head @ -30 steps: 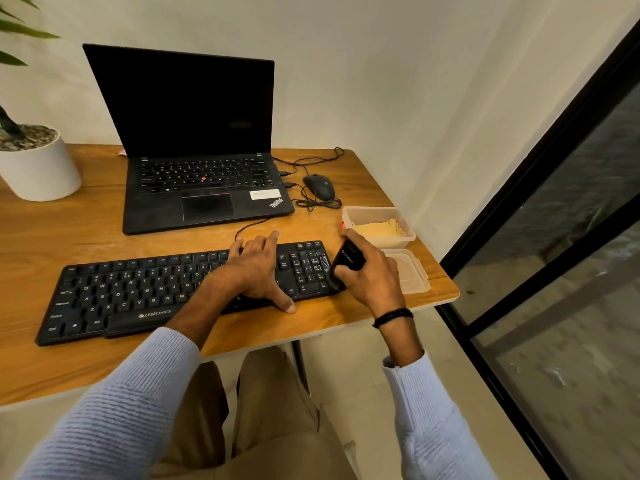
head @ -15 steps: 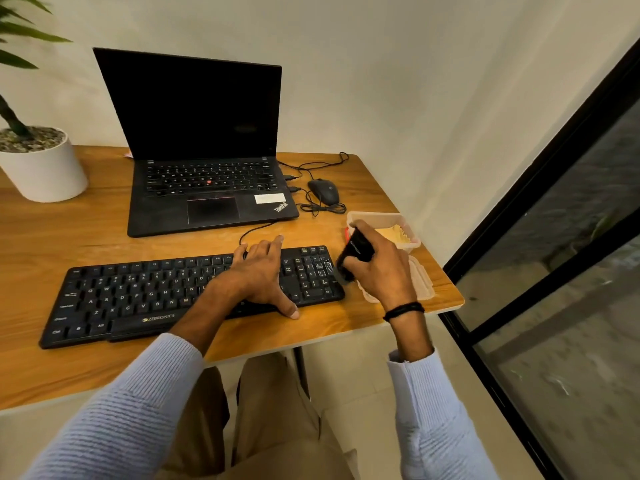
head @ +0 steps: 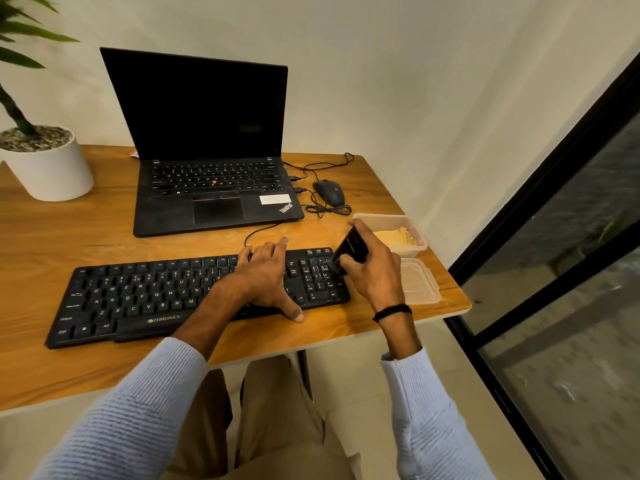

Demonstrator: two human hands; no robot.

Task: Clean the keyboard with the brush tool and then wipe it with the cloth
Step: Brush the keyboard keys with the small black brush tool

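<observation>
We see one laptop (head: 214, 188), one mouse (head: 329, 192), one tub (head: 391, 221). Our left hand (head: 266, 275) lies flat across the keyboard (head: 138, 296); our right hand (head: 377, 271) grips the brush (head: 351, 249).

The keyboard (head: 138, 299) was black with white lettering. The brush (head: 353, 249), laptop (head: 194, 109) and mouse (head: 329, 192) were black too, and the laptop bore one red dot among its keys. The table (head: 69, 237) showed orange-brown wood grain. The cloth (head: 394, 236) was yellow, the box (head: 381, 220) pale and translucent, the pot (head: 52, 171) white. The sleeves (head: 121, 420) were pale blue and ribbed, the trousers (head: 284, 427) tan, the wristband (head: 391, 311) black.
</observation>
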